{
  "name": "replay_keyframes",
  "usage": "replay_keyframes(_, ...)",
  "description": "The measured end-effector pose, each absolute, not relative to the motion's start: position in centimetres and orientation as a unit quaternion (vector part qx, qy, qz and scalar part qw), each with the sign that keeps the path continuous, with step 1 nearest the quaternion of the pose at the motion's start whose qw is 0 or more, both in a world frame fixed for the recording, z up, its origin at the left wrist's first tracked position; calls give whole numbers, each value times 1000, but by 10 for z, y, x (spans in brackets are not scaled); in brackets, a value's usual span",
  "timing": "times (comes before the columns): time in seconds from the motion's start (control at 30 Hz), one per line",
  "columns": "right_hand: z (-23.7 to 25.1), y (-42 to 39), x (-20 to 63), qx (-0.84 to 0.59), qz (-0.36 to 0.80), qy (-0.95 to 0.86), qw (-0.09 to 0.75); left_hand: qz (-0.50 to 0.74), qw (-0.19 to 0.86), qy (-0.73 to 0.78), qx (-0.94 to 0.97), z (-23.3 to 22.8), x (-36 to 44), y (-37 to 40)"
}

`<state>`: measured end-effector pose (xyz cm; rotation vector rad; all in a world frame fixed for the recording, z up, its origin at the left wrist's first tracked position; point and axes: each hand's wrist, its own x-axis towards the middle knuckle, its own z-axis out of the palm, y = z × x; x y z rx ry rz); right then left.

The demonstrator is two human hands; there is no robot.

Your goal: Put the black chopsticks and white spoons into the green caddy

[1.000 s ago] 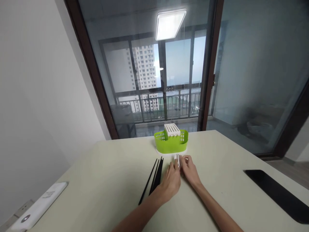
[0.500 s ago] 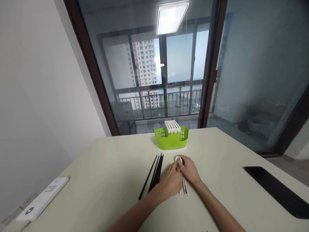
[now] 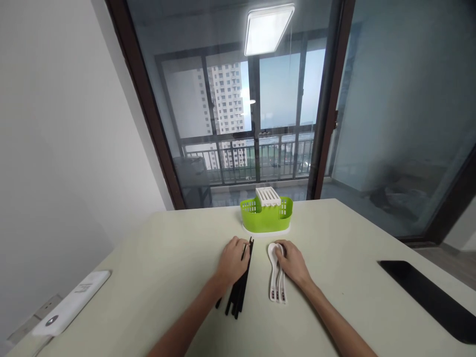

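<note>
My left hand (image 3: 232, 259) rests on top of a bundle of black chopsticks (image 3: 238, 295) lying on the pale table (image 3: 167, 277). To the right, my right hand (image 3: 293, 263) lies beside and partly over white spoons (image 3: 275, 277) laid side by side with their bowls pointing away from me. A green slotted cutlery holder (image 3: 266, 216) with a white insert stands on a white base just beyond both hands. Neither hand lifts anything off the table.
A white flat device (image 3: 70, 308) lies near the table's left edge. A black flat slab (image 3: 427, 299) lies at the right edge. Behind the table stands a glass door with a dark frame.
My left hand has moved left from the spoons onto the chopsticks. The spoons now lie flat on the table, with my right hand on their bowls.
</note>
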<state>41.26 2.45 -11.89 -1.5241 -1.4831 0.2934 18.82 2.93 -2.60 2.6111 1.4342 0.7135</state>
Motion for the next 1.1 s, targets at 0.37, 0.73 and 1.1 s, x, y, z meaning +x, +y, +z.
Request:
replay_keyframes(0.37, -117, 25, 413, -627, 37, -587, 511, 219, 45, 522, 823, -58, 128, 7)
replay_keyframes(0.73, -72, 80, 445, -670, -75, -624, 395, 133, 29, 543, 829, -49, 128, -2)
replay_keyframes(1.1, -69, 54, 455, -676, -92, -677, 276, 3, 2, 560, 828, -25, 139, -12)
